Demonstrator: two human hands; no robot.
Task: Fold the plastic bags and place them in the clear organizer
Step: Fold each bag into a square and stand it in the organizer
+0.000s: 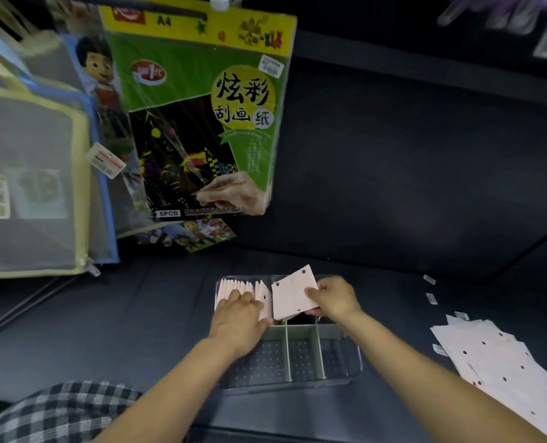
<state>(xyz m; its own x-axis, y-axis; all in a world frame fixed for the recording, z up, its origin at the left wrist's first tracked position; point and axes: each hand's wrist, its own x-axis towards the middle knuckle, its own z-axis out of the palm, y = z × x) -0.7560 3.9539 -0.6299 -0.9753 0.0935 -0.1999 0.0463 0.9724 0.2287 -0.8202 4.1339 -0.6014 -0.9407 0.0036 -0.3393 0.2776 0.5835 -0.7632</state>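
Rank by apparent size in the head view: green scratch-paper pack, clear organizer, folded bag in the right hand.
1. Green scratch-paper pack, though it hangs nearer the camera.
2. Clear organizer.
3. Folded bag.

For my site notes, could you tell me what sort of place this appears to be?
Probably a stationery shop's display shelf: a hanging scratch-art paper pack with a price sticker, tagged mesh zip pouches beside it, and small price labels along the dark shelf.
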